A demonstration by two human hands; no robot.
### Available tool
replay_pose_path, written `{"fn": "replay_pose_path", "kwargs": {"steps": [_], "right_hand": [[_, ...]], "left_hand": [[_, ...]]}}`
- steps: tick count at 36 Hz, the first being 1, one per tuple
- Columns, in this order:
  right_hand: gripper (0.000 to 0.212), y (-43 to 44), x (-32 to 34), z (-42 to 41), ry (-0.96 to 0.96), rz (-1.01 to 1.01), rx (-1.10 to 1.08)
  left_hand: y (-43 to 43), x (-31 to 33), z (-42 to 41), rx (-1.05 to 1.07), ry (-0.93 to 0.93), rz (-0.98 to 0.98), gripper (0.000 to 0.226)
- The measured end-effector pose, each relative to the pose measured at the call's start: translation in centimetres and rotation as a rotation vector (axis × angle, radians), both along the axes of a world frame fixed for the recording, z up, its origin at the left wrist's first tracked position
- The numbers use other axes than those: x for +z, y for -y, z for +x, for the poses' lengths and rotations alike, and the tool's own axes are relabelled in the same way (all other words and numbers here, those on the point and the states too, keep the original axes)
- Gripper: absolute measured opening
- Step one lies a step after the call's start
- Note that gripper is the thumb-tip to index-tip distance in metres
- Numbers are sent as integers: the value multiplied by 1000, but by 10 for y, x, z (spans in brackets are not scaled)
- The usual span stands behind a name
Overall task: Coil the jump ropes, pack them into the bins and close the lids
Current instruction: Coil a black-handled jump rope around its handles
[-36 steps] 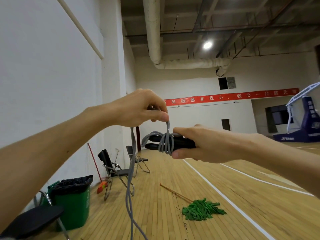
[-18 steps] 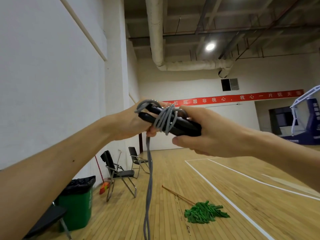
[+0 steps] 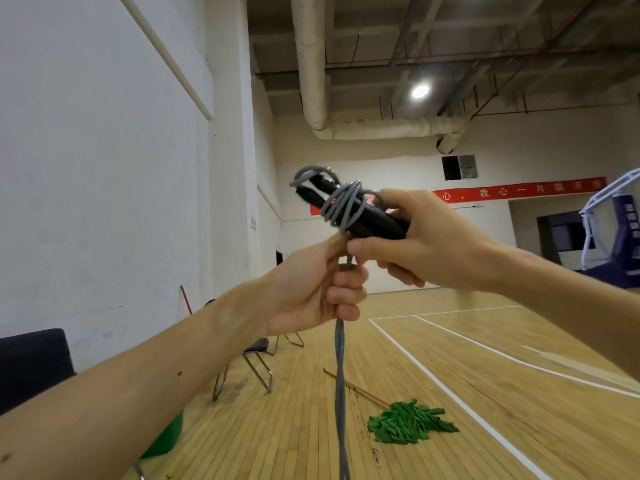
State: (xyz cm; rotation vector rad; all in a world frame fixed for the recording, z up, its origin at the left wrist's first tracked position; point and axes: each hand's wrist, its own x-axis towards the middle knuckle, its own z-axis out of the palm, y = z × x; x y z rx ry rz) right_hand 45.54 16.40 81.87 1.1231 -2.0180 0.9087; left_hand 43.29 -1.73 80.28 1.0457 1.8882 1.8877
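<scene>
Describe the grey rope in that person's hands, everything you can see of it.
The jump rope is a thin grey cord, plastic or rubber by its look, doubled into two strands. Several loops are wound around a pair of black handles, held side by side, free ends raised, by the right hand. Below the loops the strands pass through the left hand, whose fingers curl round them, then hang straight down out of the picture's bottom edge.

Grey jump rope (image 3: 341, 206) wound in several loops around its black handles (image 3: 367, 220), which are held tilted in midair; two loose strands hang straight down.
</scene>
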Motion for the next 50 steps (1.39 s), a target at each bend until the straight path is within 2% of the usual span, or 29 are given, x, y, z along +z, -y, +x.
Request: {"fn": "replay_pose_path", "kwargs": {"steps": [3,5,9,13,19,23,27,33,38,42,45,50], "right_hand": [[16,-7,8,-3,0,-43,-47],[17,-15,12,-7,19,-29,-107],[24,-25,7,-20,60,32,-165],[21,-24,2,-32,86,72,-201],[20,-24,-7,-49,160,165,-350],[18,-20,-8,-48,181,230,-397],[15,-17,-10,-45,290,302,-403],[14,-15,-9,-41,389,352,-417],[15,-11,-9,-36,428,414,-430],[19,-6,-14,-31,441,474,-434],[21,-3,-18,-28,426,498,-436],[25,4,-23,-19,393,550,-439]], "left_hand": [[-3,-10,0,-1,69,-47,42],[-3,-15,-1,72,24,-104,46],[0,-15,-2,223,-145,-237,45],[-1,-15,3,331,-318,-408,43],[-1,-7,7,538,-743,-777,37],[1,-3,11,592,-856,-954,33],[4,4,16,617,-974,-1082,25],[6,17,20,657,-1234,-1169,27],[4,27,24,628,-1364,-1222,18],[7,35,20,612,-1459,-1209,26],[9,43,18,586,-1473,-1189,26],[13,51,16,540,-1395,-1071,20]]}}
